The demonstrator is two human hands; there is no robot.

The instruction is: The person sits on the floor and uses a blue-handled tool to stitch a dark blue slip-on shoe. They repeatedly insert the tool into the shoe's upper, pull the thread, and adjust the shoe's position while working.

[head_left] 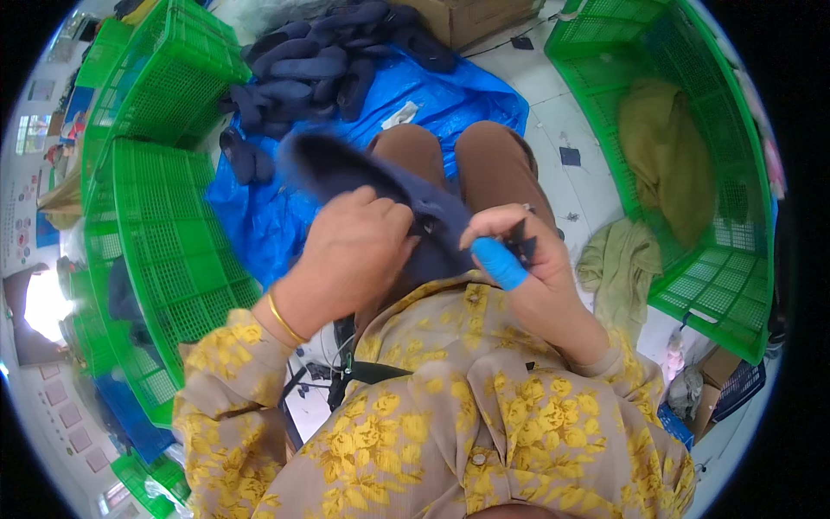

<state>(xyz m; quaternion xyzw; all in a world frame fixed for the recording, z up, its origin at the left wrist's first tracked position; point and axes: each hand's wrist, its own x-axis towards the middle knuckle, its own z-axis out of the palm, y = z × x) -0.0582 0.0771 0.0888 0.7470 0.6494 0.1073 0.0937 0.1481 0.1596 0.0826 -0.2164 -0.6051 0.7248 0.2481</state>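
Note:
A dark navy slipper (341, 164) lies tilted above my lap, its far end blurred by motion. My left hand (359, 251) is closed on its near side, with the fingers curled into the opening. At the slipper's right end, my right hand (540, 277) pinches the edge between thumb and fingers. Blue tape (500, 264) wraps the right thumb. A small dark object (521, 242) shows between the thumb and fingers of that hand; its kind cannot be made out. Beyond my knees lies a pile of similar navy slippers (307, 69).
Blue plastic sheeting (406, 86) lies under the pile. Green mesh crates (173, 251) stand along the left. At the right, a large green crate (596, 112) holds olive cloth (661, 156), and more cloth (618, 268) hangs over its near edge. A cardboard box (467, 22) sits at the back.

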